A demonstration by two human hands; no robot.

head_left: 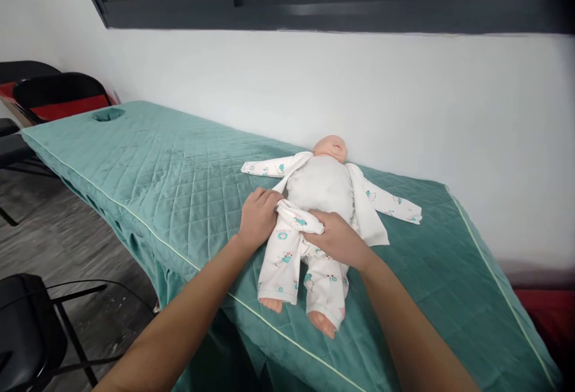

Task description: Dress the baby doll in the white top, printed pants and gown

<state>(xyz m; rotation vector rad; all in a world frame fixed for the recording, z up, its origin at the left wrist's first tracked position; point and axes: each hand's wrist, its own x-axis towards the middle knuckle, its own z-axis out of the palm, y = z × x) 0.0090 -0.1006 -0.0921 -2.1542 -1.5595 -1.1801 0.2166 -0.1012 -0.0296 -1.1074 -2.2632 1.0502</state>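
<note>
A baby doll lies on its back on a teal quilted table, head toward the white wall. It wears white printed trousers, and a matching white jacket lies open beneath it, sleeves spread to both sides. My left hand grips the trousers' waistband at the doll's left hip. At the middle of the doll's waist, my right hand is closed on the same waistband. Both bare doll feet stick out of the trouser legs near the table's front edge.
The table has a round face hole at its far left end. Black chairs with red seats stand at the left, and another black chair is at the lower left. A dark window frame runs above the wall.
</note>
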